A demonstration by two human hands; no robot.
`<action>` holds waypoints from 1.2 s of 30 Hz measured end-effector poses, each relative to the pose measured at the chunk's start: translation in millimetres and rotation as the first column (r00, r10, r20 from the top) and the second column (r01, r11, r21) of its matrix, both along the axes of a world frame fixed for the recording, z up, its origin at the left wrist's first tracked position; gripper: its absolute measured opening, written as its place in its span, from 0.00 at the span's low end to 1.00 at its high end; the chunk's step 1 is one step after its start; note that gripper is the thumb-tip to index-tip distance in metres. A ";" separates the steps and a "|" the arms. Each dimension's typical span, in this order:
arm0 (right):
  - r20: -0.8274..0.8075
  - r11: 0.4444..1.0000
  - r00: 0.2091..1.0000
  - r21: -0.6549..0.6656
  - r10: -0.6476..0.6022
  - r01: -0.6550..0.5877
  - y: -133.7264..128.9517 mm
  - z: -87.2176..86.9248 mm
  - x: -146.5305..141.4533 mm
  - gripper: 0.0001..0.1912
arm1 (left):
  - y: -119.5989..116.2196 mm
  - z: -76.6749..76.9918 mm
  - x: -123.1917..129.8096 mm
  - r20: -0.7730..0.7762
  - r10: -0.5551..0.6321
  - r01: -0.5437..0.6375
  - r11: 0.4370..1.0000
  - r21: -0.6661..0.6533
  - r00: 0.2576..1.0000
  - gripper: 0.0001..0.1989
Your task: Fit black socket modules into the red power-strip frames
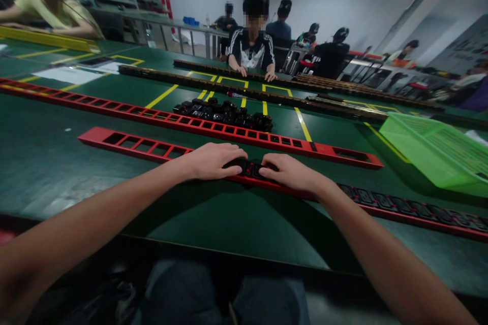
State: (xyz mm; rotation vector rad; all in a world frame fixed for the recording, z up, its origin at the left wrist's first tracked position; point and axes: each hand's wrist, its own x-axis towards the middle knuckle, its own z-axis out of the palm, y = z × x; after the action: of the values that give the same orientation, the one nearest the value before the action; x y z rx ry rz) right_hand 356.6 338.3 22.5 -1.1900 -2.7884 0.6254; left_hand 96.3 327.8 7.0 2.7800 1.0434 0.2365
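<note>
A long red slotted rail lies across the near part of the green table. My left hand is closed over a small black part in this rail, with its thumb on top. Just to the right, my right hand grips another black part, thumb pressing on it. Slots left of my hands show no parts, while black parts fill the rail to the right. My fingers hide much of the two gripped parts. Beyond them is a heap of loose black parts.
A second red slotted rail runs behind the first. A green plastic basket stands at right. Dark long rails and white papers lie farther back. A person works across the table, with several others beyond.
</note>
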 end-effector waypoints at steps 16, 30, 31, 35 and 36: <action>0.109 0.984 0.982 0.106 -0.157 0.145 -5.8 -0.6 -15.0 0.20 | 9.2 -1.8 1.7 -0.025 -0.023 0.022 0.999 -0.038 0.999 0.22; 0.173 0.968 0.967 0.197 -0.188 0.153 -13.9 -1.3 -19.6 0.20 | 25.1 -1.3 -14.6 0.183 0.028 0.029 0.953 -0.301 0.983 0.17; 0.178 0.968 0.966 0.198 -0.189 0.153 -14.1 -1.1 -19.7 0.20 | 26.1 -2.0 -15.1 0.197 0.045 0.022 0.946 -0.323 0.979 0.16; 0.170 0.964 0.967 0.219 -0.189 0.150 -12.7 -3.8 -19.8 0.20 | 26.0 -4.1 -14.4 0.204 0.092 -0.016 0.938 -0.345 0.975 0.15; 0.163 0.963 0.969 0.225 -0.186 0.147 -12.2 -4.9 -19.7 0.20 | 25.7 -4.4 -14.3 0.201 0.091 -0.018 0.939 -0.343 0.975 0.15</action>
State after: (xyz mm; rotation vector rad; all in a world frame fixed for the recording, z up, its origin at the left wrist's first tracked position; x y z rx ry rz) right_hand 336.9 326.2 17.6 -1.4828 -2.7665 0.2085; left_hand 82.0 353.6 2.6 2.3611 1.0013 0.3216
